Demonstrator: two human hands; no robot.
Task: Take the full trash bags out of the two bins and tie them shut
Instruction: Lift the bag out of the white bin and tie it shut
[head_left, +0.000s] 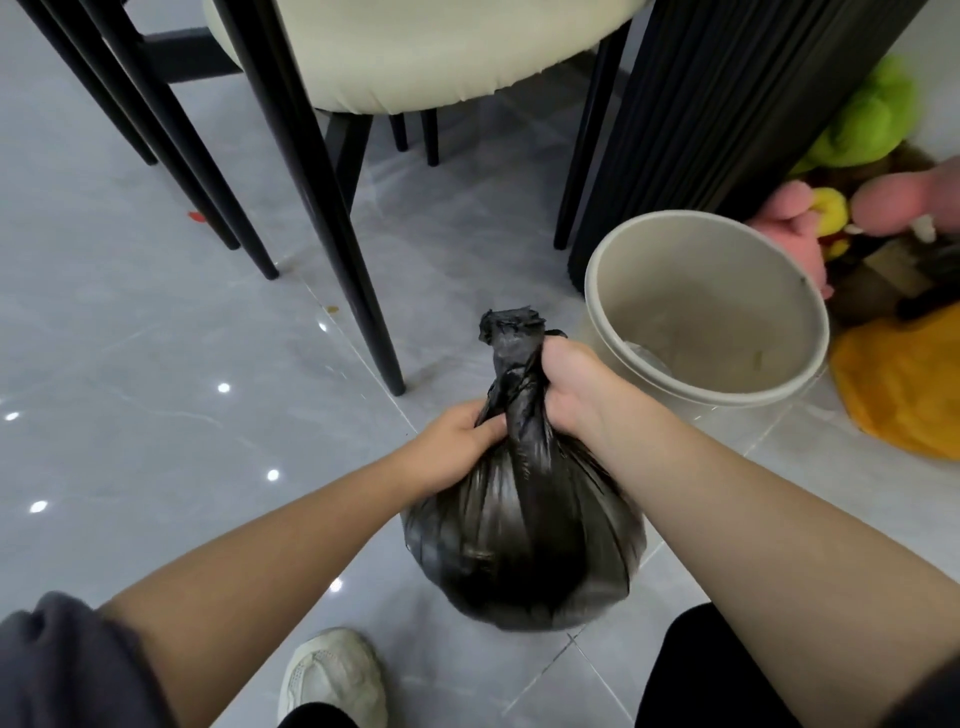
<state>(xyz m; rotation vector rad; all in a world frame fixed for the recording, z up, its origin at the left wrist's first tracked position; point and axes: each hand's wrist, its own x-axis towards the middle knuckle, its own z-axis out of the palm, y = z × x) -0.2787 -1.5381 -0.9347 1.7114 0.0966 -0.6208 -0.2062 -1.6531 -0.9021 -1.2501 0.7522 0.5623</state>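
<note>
A full black trash bag (524, 535) sits on the grey tiled floor in front of me, its top gathered into a twisted neck. My right hand (576, 392) grips the neck high up, with the bag's loose end sticking out above the fist. My left hand (457, 444) pinches the neck lower down on its left side, just above the bulging body. A beige round bin (711, 306) stands to the right of the bag with no bag in it. Only this one bin is in view.
A chair with a cream seat (415, 57) and thin black legs (337, 208) stands just beyond the bag. A black ribbed column (727, 104) rises behind the bin. Plush toys (862, 130) and a yellow cloth (904, 384) lie at the right. My white shoe (332, 675) is below.
</note>
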